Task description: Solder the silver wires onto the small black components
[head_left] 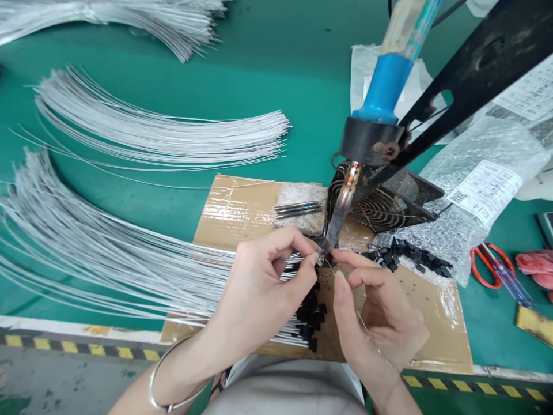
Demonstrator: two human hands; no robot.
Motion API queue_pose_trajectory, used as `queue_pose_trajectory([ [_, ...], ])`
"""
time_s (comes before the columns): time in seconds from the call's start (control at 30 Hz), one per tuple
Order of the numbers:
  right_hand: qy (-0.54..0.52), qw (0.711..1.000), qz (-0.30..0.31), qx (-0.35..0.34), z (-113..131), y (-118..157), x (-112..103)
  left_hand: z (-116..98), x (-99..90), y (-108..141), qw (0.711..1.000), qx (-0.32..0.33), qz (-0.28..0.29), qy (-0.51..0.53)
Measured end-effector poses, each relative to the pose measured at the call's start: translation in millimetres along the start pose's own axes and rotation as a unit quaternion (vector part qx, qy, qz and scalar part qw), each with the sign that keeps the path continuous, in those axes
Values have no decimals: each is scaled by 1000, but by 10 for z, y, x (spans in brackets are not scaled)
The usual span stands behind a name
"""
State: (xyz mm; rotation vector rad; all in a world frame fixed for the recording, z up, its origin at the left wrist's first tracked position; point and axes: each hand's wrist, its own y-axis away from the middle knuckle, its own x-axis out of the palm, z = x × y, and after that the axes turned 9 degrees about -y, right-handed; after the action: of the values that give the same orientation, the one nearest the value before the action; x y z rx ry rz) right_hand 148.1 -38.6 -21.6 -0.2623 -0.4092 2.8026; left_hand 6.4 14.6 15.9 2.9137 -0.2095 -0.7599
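So the blue-handled soldering iron (384, 86) slants down between the hands, its tip about equally near both, with the left hand (263, 285) pinched tight on a tiny part (320, 257) beside it and the right hand (382, 314) lightly closed around a thin wire (331, 268) running down-right from there.

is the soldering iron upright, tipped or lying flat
Tipped: the soldering iron hangs in a black holder, its blue handle up and its metal tip slanting down toward the left hand.

Single head-worn view, from above wearer's lap, facing forward and steeply down, close over both hands (265, 279).
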Motion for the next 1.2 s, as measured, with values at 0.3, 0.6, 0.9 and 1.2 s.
queue_pose_trajectory([
  [0.3, -5, 1000, -5, 0, 13, -2, 12, -3, 4, 5, 1000, 14, -10, 2],
  [0.6, 0, 1000, -8, -11, 12, 15, 15, -27, -9, -3, 1000, 21, -12, 6],
  [0.9, -2, 1000, -17, -5, 13, 5, 24, -19, 8, -34, 1000, 4, 4, 18],
  [1.2, 21, 1000, -12, 12, 72, -5, 28, -16, 0, -14, 1000, 2, 3, 8],
])
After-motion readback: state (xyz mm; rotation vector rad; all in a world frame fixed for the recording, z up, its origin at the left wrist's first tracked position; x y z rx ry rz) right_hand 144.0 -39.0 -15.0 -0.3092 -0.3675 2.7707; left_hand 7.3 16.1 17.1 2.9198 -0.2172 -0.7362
